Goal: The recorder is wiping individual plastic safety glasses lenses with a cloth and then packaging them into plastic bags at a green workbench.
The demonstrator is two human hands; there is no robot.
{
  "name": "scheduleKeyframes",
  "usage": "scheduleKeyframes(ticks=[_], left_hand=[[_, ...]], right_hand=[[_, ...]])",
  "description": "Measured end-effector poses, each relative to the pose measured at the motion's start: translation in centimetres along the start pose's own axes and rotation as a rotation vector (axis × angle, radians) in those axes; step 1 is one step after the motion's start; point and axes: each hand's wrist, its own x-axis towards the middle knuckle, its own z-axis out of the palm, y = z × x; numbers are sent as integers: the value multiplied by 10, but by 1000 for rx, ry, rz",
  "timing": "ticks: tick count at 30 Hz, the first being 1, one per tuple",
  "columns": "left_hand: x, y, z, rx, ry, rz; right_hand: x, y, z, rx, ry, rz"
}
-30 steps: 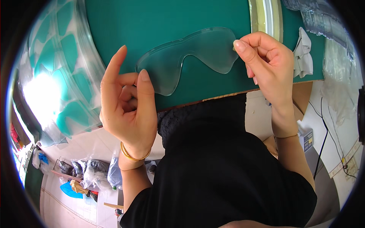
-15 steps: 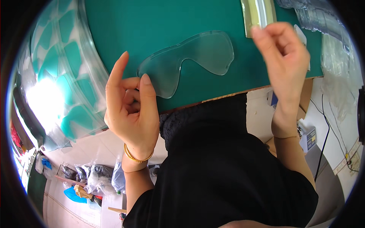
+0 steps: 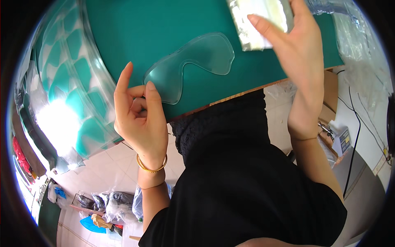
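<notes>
A clear, curved goggle lens (image 3: 197, 55) with a nose cut-out lies over the green work surface (image 3: 160, 24). My left hand (image 3: 142, 115) is closed at its left end, thumb and fingers pinching the rim, with the index finger raised. At the far right, my right hand (image 3: 298, 53) grips a shiny, pale-yellow and silver flat block (image 3: 257, 29), its thumb lying across the top. The block's far end runs out of the picture, and some fingers of that hand are hidden behind it.
Clear plastic sheets with lens-shaped cut-outs (image 3: 61, 78) cover the left side of the table. Crumpled clear plastic bags (image 3: 358, 49) hang at the right edge. Bagged items (image 3: 119, 206) lie below left, and a black cable (image 3: 356, 140) runs down at the right.
My right hand has closed on the shiny block and brought it left, nearer the lens. My left hand has kept its pinch on the lens. The view has shifted slightly.
</notes>
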Motion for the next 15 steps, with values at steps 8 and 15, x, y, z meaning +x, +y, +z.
scheduleKeyframes(ticks=[8,15], left_hand=[[0,-1,1,12,32,16],[-1,-2,0,35,28,27]], right_hand=[[-35,8,40,-413,-50,-318],[-36,23,19,-470,10,-289]])
